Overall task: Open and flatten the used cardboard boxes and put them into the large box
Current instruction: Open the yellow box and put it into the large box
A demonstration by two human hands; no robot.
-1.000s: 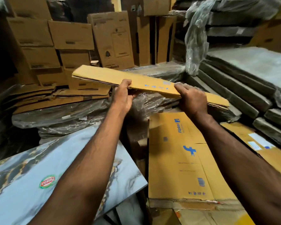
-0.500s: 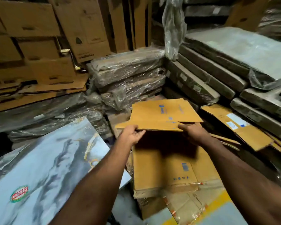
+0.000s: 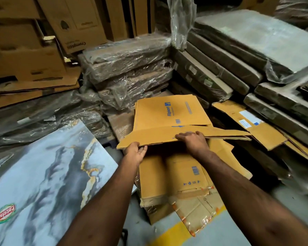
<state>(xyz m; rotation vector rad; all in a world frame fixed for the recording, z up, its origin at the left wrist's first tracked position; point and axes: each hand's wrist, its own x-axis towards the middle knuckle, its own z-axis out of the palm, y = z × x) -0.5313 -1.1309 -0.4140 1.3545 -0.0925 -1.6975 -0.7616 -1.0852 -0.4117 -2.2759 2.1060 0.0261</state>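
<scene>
Both hands, left [image 3: 134,153] and right [image 3: 194,142], outstretched, fingers curled

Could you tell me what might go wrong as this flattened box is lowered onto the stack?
The flattened box is gripped only along its near edge by the left hand and right hand, so its far panel may sag or fold. It may also land skewed on the cardboard stack beneath, which already looks uneven, and slide toward the marble-patterned slab.

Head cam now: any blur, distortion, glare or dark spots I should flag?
Head view: wide-angle bending at the edges; motion smear at lower right; the flattened box and both hands, left hand and right hand, are sharp; deep shadow under the box; glare on the plastic wrap; dim corners.
</scene>
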